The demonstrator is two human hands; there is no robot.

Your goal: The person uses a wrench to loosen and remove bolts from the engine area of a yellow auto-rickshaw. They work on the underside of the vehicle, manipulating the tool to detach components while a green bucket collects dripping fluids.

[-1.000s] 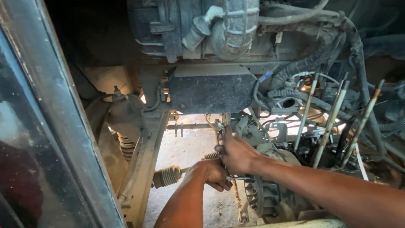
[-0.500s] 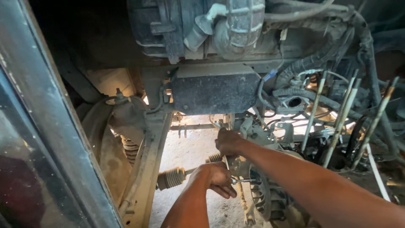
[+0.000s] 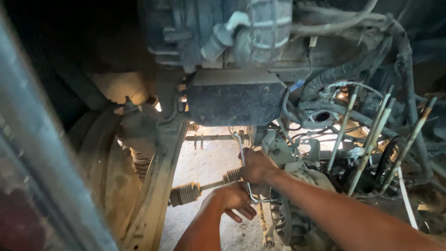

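Right hand (image 3: 255, 166) wrapped around a bent metal wrench (image 3: 243, 162) mid-scene; left hand (image 3: 232, 201) loosely curled at its near end. Tight room: black box (image 3: 234, 97) far above, hoses (image 3: 353, 111) crowding right, ribbed boot (image 3: 186, 193) left.

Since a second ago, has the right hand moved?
Yes. The right hand has slid down the wrench, farther below the black box, closer to the left hand.

Black box (image 3: 234, 97) under ribbed hose (image 3: 265, 28), rubber-booted shaft (image 3: 195, 190), coil spring (image 3: 139, 162); metal rods (image 3: 371, 135), tangled wiring (image 3: 334, 93)
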